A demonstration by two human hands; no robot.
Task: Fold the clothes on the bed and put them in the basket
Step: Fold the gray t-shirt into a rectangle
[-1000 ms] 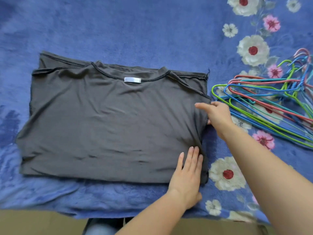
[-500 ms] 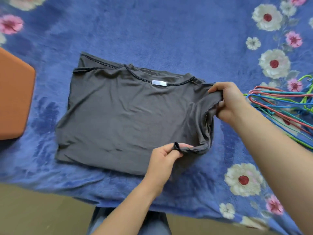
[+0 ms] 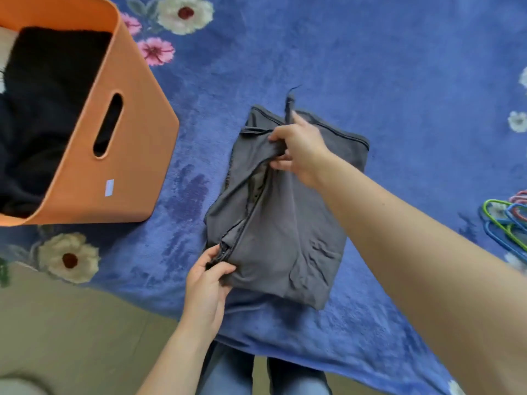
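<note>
A dark grey T-shirt (image 3: pixel 288 223) lies on the blue flowered bed cover, doubled over into a narrow upright panel. My left hand (image 3: pixel 209 280) pinches its near left corner at the hem. My right hand (image 3: pixel 299 146) grips the far edge of the folded flap near the collar. The orange basket (image 3: pixel 125 172) stands at the left on the bed, with dark folded clothes (image 3: pixel 42 104) inside it.
Several coloured plastic hangers (image 3: pixel 507 220) lie at the right edge of the bed. The blue flowered bed cover (image 3: pixel 370 67) spreads behind the shirt. The bed's near edge and the tan floor (image 3: pixel 71 332) lie at the lower left, with my legs in jeans below.
Both hands took hold of the shirt's right side and carried it over to the left, halving its width. The view swung left, so the basket came in.
</note>
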